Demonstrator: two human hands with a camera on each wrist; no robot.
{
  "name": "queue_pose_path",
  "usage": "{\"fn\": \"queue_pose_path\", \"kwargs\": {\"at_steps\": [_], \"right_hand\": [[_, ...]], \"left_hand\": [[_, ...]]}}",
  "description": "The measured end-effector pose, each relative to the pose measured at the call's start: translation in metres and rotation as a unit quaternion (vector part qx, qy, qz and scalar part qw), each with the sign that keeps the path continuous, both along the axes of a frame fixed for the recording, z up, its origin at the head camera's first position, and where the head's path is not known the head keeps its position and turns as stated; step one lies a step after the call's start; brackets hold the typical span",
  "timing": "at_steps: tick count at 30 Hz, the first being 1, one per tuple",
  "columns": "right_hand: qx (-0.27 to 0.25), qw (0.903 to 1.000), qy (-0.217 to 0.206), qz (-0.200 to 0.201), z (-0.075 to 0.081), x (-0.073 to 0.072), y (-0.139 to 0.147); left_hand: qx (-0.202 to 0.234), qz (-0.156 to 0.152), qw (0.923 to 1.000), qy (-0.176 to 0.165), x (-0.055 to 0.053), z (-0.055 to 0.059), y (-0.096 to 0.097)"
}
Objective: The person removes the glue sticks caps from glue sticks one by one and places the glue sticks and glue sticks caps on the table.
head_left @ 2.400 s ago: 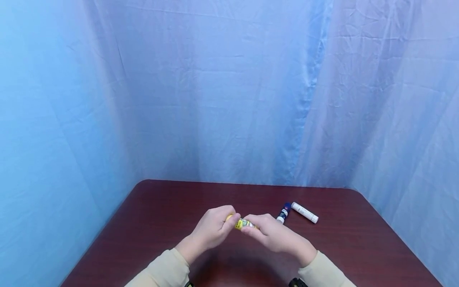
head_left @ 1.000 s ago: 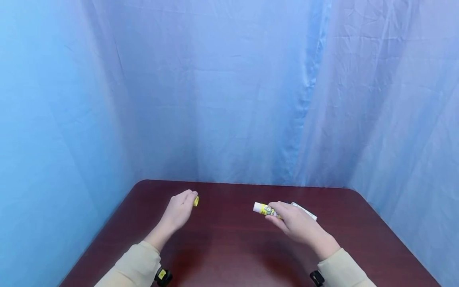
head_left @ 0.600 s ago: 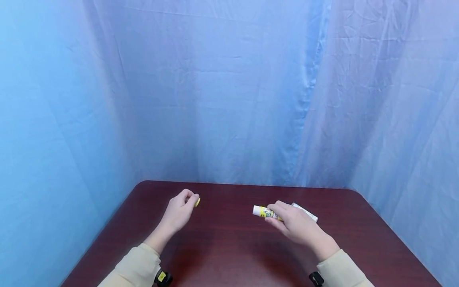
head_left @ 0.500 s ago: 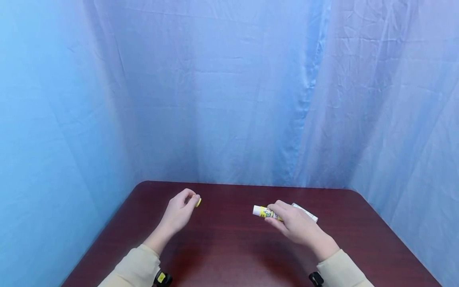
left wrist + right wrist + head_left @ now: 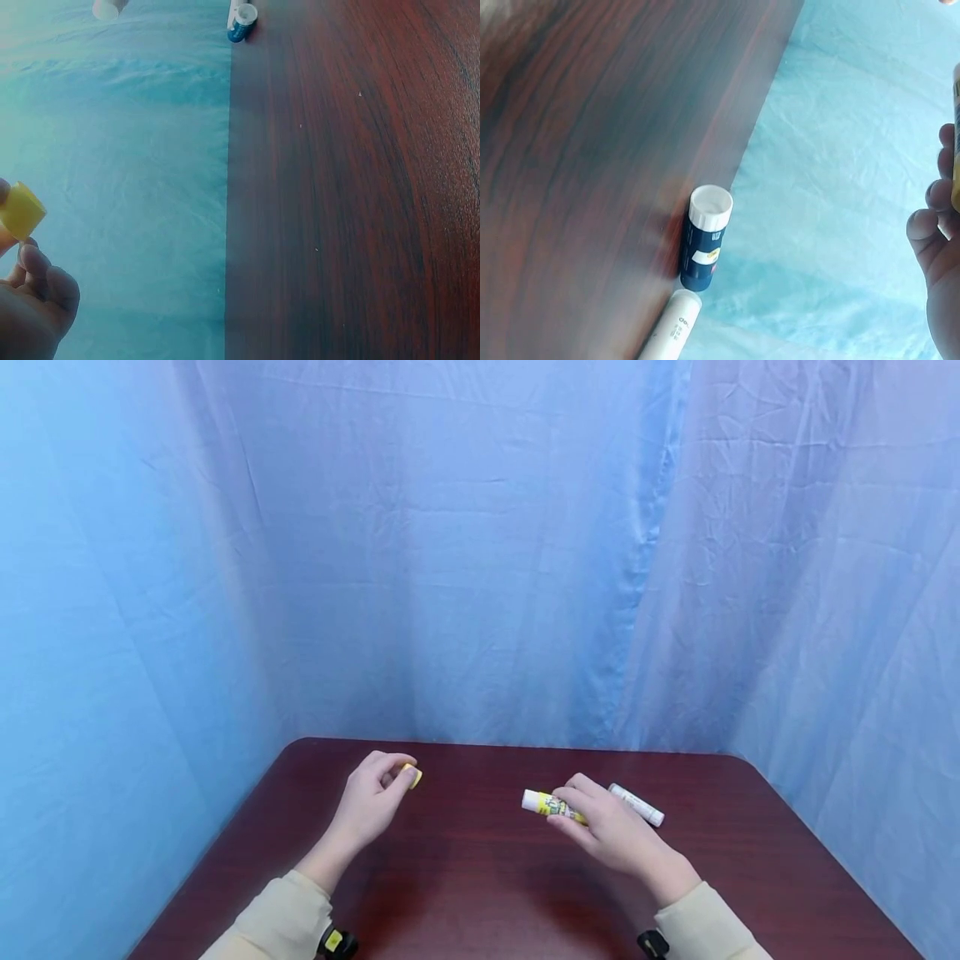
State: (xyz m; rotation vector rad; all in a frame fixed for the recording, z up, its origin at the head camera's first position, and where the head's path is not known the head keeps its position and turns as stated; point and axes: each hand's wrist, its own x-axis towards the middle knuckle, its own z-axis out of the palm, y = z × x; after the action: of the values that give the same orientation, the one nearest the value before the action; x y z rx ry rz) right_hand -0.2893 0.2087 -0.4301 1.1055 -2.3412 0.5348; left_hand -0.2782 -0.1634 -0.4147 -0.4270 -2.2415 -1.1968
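My left hand (image 5: pixel 369 802) pinches a small yellow cap (image 5: pixel 415 777) between thumb and fingers, over the left half of the table. The left wrist view shows this cap (image 5: pixel 24 211) at its left edge, held by the fingertips. On the other side, my right hand (image 5: pixel 615 831) grips a yellow glue stick (image 5: pixel 553 805) with a printed label. Its uncapped white end points left, toward the other hand. In the right wrist view only a strip of that glue stick (image 5: pixel 957 150) shows, with fingers curled round it. A wide gap separates the hands.
A white glue stick (image 5: pixel 637 805) lies on the dark red-brown table (image 5: pixel 480 893) just beyond my right hand. Close to its end is a navy glue stick (image 5: pixel 702 238) with a white end, hidden behind my hand in the head view. Blue curtains (image 5: pixel 480 568) hang around the table.
Both hands were together on the glue stick; they have since moved apart, the yellow cap coming off in my left hand. Lately the left fingers have shifted on the cap, showing more of it.
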Motion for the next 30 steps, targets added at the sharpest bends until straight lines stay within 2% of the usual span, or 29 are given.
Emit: {"fn": "queue_pose_path", "kwargs": {"at_steps": [7,14,18,30], "right_hand": [[-0.011,0.9995,0.028,0.004,0.000,-0.002,-0.006],[-0.015,0.9983,0.056,0.003,0.000,-0.008,-0.013],[-0.033,0.9982,0.051,0.004,0.000,-0.009,-0.016],[-0.067,0.9977,-0.010,0.002,-0.001,-0.012,-0.024]], "left_hand": [[0.013,-0.005,0.9996,0.023,0.003,0.005,0.002],[0.010,-0.006,0.9998,0.015,0.002,0.008,0.001],[0.012,-0.011,0.9998,0.012,0.000,0.007,0.000],[-0.012,-0.011,0.9993,0.034,-0.004,0.009,-0.002]]}}
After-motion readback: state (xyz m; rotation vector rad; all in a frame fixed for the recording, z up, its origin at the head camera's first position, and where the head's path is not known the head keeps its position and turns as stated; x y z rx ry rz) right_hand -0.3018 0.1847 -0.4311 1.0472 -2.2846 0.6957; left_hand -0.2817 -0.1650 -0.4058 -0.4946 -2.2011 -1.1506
